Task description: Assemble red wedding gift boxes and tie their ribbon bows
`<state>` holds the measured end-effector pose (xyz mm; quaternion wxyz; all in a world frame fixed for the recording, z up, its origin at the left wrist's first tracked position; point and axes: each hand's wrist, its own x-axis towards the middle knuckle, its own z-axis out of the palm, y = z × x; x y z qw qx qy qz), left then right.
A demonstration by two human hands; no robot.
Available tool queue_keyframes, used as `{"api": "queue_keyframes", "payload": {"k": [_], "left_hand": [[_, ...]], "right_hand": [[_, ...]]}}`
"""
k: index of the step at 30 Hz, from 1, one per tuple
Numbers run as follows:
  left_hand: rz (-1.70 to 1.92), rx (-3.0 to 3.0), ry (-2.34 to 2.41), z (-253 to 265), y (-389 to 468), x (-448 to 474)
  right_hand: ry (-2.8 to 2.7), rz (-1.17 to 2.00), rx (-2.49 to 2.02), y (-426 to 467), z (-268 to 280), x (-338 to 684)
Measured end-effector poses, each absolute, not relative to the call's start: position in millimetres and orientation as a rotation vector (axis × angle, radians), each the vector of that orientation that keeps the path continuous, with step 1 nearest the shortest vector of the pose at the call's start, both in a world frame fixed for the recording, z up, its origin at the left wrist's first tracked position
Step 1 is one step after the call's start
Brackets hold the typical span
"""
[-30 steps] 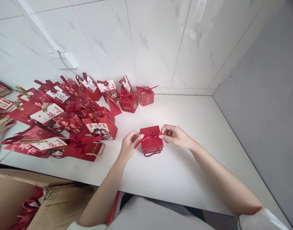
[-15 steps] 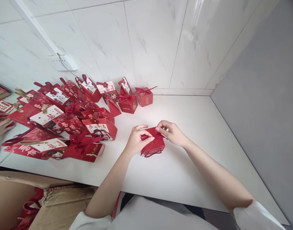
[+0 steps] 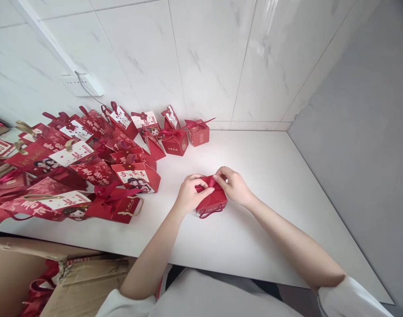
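Observation:
A small red gift box [image 3: 212, 200] stands on the white table in front of me, with a dark red cord handle [image 3: 210, 212] hanging at its near side. On its top lies a red ribbon [image 3: 211, 181], gathered at the middle. My left hand [image 3: 191, 192] pinches the ribbon from the left, thumb and forefinger together. From the right, my right hand [image 3: 232, 185] pinches the ribbon too, its thumb and forefinger meeting near the middle. The fingers partly hide the ribbon's shape.
Many red gift boxes [image 3: 135, 177] crowd the table's left side, several more [image 3: 198, 133] by the tiled wall. A cardboard carton [image 3: 89, 281] with red ribboned things sits at the lower left. Another person's hand [image 3: 0, 169] shows at the left edge. A grey panel [image 3: 360, 132] borders the right.
My fingers have drawn closer together over the ribbon, and the right hand has shifted slightly left. At the far left, the other person's hand has moved, and red boxes now show there.

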<state>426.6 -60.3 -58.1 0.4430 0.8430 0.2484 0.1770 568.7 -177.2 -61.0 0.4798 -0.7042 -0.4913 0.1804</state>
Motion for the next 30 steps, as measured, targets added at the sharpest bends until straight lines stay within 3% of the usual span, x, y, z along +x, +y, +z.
{"api": "queue_keyframes", "payload": {"k": [7,13,22,27,30], "left_hand": [[0.368,2.023,0.552,-49,-62,422],[0.351,1.993,0.541,-46,-60,417],[0.330,1.785,0.528,-50,-49,417],[0.602,1.769,0.738,-47,-34,398],[0.442,1.871,0.801,-43,-37,384]], "right_hand": [[-1.039,0.665,-1.769,-191,-63,584],[-1.268,0.914,-1.667,-212,-65,588],[-1.520,0.493,-1.819,-229,-48,581],[-1.508,0.278,-1.850,-235,-28,577],[-1.339,0.297,-1.821,-229,-25,581]]}}
